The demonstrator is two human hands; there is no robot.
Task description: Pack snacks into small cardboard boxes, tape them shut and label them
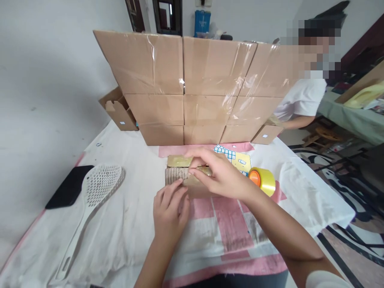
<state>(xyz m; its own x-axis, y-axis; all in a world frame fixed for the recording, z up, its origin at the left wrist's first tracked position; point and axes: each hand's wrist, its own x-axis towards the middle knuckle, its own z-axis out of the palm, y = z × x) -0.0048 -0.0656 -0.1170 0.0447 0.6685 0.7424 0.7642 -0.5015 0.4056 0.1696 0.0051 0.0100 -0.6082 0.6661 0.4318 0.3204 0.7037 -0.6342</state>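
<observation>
Now, small cardboard piece (180,176): brown, corrugated, ridged left end, glossy yellowish tape along its far edge, lying mid-tabletop (126,224) on the white-and-pink cloth.
Left hand (169,209): fingers together and bent, tips pressing the near edge.
Right hand (220,174): thumb and fingers pinching the taped top edge.
Tape roll (263,180): yellow with an orange core, just right of that hand.
White slotted scoop (95,191): well to the left, beside a black slab (70,186).
Box stack (192,86): taped cartons behind.
Hidden: the piece's right half, covered by the hand; its full shape cannot be told.
</observation>
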